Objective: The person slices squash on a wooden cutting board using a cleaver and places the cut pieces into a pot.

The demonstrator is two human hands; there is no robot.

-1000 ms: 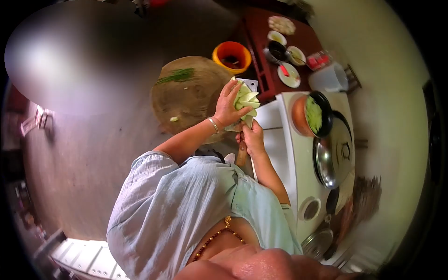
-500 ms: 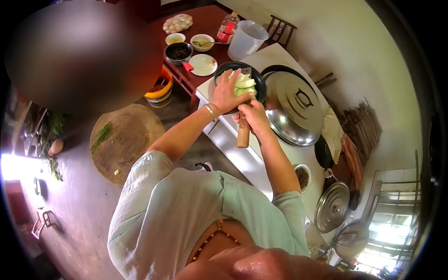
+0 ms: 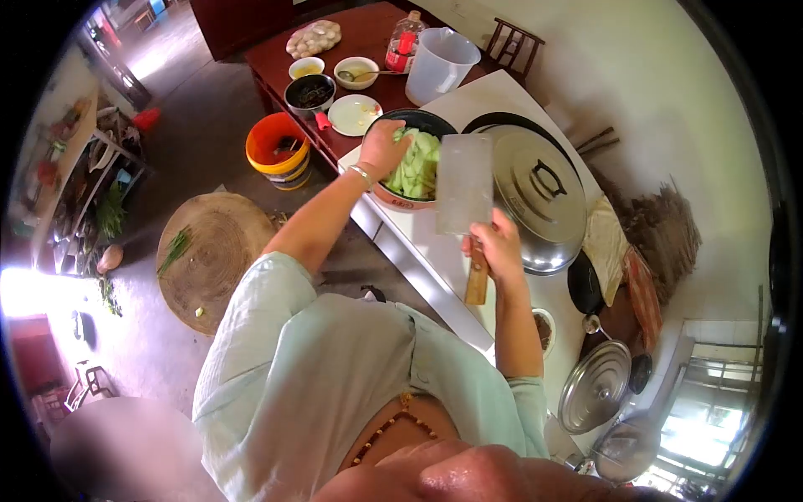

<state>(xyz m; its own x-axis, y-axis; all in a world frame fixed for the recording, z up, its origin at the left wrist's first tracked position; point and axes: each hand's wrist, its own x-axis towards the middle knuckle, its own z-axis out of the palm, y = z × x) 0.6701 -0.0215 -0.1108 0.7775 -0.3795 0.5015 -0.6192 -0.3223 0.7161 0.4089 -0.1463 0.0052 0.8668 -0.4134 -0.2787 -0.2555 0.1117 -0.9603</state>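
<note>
My left hand [image 3: 383,149] reaches over the rim of a dark-lined pan at its left side, by pale green vegetable slices [image 3: 415,170] heaped inside. Its fingertips meet the slices, and whether it grips any cannot be told. My right hand [image 3: 499,244] is wrapped round the wooden handle of a cleaver [image 3: 466,184]. The broad blade is raised beside the pan [image 3: 401,201] and overlaps its right edge in view. A metal lid [image 3: 537,192] lies to the right of the blade.
A round chopping block [image 3: 209,268] with green stalks stands at the left, near an orange bucket [image 3: 272,151]. The red table [image 3: 276,63] holds bowls, a white plate [image 3: 355,115], a bottle and a plastic jug [image 3: 440,67]. Another metal lid [image 3: 595,386] lies lower right.
The slices have gone from the cleaver blade, and slices now fill the pan. The cleaver has swung right and upright with my right hand; my left hand has moved left to the pan's rim.
</note>
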